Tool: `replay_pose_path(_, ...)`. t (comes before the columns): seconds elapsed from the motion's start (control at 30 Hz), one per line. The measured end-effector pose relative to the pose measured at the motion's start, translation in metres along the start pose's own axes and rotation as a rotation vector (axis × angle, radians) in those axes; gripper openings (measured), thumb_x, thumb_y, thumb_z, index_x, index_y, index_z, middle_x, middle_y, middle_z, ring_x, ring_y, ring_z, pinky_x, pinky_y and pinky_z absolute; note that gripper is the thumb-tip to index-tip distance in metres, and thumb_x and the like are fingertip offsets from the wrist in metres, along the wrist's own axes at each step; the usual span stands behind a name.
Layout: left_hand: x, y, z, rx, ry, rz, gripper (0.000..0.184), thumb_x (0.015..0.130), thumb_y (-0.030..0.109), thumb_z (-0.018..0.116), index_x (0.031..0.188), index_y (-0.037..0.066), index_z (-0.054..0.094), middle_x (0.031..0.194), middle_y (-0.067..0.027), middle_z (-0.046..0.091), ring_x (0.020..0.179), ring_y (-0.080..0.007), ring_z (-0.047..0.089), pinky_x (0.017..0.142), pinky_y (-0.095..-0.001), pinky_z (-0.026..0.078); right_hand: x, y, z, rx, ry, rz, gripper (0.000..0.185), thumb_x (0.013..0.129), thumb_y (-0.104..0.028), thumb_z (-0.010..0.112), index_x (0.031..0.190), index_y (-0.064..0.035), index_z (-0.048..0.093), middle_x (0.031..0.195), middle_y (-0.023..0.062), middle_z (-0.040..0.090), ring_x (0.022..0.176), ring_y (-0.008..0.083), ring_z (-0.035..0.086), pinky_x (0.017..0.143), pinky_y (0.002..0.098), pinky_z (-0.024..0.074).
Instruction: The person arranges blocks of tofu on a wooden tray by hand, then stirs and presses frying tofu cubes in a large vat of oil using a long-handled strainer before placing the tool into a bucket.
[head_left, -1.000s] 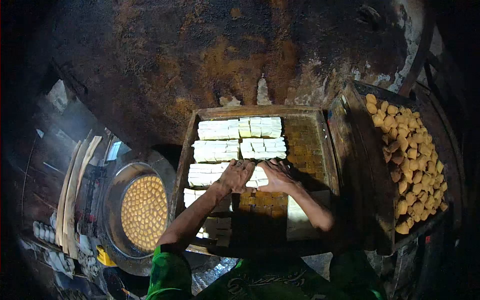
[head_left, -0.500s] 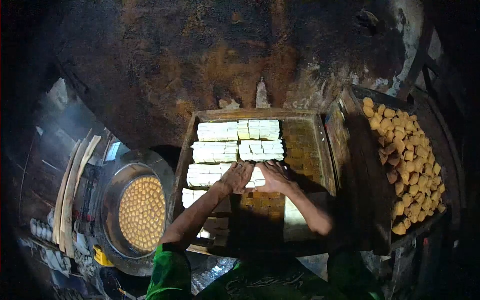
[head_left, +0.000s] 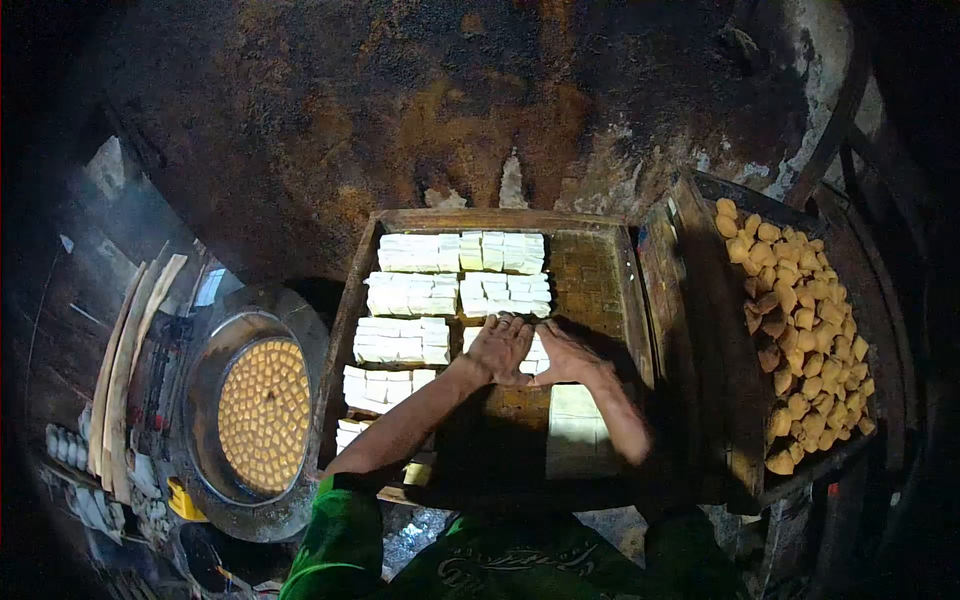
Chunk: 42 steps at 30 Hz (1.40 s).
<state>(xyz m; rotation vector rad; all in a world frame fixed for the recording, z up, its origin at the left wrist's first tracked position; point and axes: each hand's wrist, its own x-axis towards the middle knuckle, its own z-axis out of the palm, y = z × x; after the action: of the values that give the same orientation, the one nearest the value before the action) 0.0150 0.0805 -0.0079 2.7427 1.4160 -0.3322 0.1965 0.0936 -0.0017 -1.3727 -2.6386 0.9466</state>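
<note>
White cut tofu pieces (head_left: 418, 340) stand in blocks, in rows on the woven bottom of a wooden tray (head_left: 640, 300). My left hand (head_left: 502, 350) lies over the left and near side of one tofu block (head_left: 540, 357), fingers pointing away from me. From the right, my right hand (head_left: 570, 358) presses on the same block, its thumb near my left hand. Between them the hands cover much of that block. Closer to me, by my right forearm, lies a flat pale tofu slab (head_left: 575, 430) with faint cut lines.
Left of the tray, a large round pan (head_left: 195, 420) holds many browned pieces in liquid. Long wood sticks (head_left: 125, 380) lean beyond it, near a yellow object (head_left: 185, 500). At right, a wooden box (head_left: 700, 250) holds a heap of fried golden pieces (head_left: 810, 340).
Both hands have shifted slightly right over the tray with the tofu block, and a gap now shows between it and the block on its left. The whole view has shifted a little.
</note>
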Motion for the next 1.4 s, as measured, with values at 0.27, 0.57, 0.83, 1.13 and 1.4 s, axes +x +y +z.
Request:
replay_pose_path(0.27,0.004,-0.009,0.016,-0.126,0.045,0.017,0.080,0.078,0.050,0.054,0.132,-0.004,0.028,0.135,-0.0223,0.033,0.126,-0.0377,0.029,0.101,-0.0515,0.023,0.004,0.023,0.003,0.036,0.103,-0.036,0.080,0.060,-0.020,0.076,0.126,-0.0001,0.036,0.118,0.0236,0.048,0.115,0.0369,0.043,0.096,0.0400,0.0372)
replay_pose_path(0.57,0.001,-0.005,-0.001,-0.126,-0.076,-0.009,0.093,0.073,0.058,0.056,0.134,-0.004,0.023,0.137,-0.0248,0.026,0.130,-0.0371,0.023,0.105,-0.0509,0.018,0.003,0.020,0.011,0.066,0.094,-0.099,0.102,0.058,-0.029,0.079,0.136,0.0023,0.021,0.139,0.0295,0.020,0.131,0.0364,0.022,0.107,0.0372,0.0230)
replay_pose_path(0.83,0.006,-0.006,0.016,-0.063,0.062,0.007,0.092,0.071,0.063,0.056,0.131,-0.001,0.028,0.125,-0.0232,0.037,0.124,-0.0347,0.031,0.101,-0.0502,0.023,-0.003,0.039,0.017,0.209,0.053,-0.009,0.094,0.063,-0.023,0.074,0.138,-0.0024,0.021,0.140,0.0215,0.027,0.130,0.0330,0.027,0.106,0.0364,0.0257)
replay_pose_path(1.13,-0.005,0.053,-0.011,-0.119,0.410,0.271,0.026,0.083,0.029,0.053,0.092,0.005,0.058,0.091,-0.0103,0.060,0.086,-0.0293,0.053,0.079,-0.0386,0.040,-0.067,0.076,0.008,-0.005,0.090,0.108,0.035,0.071,-0.008,0.061,0.105,-0.0013,0.055,0.104,0.0189,0.055,0.103,0.0337,0.050,0.088,0.0385,0.0405)
replay_pose_path(1.4,0.055,0.090,0.043,-0.142,0.125,0.339,0.024,0.077,0.024,0.051,0.095,0.009,0.059,0.101,-0.0036,0.059,0.099,-0.0267,0.045,0.087,-0.0435,0.029,-0.087,0.091,0.030,-0.368,0.003,0.128,0.026,0.062,-0.004,0.052,0.087,0.0001,0.055,0.093,0.0200,0.058,0.094,0.0339,0.055,0.079,0.0429,0.0422)
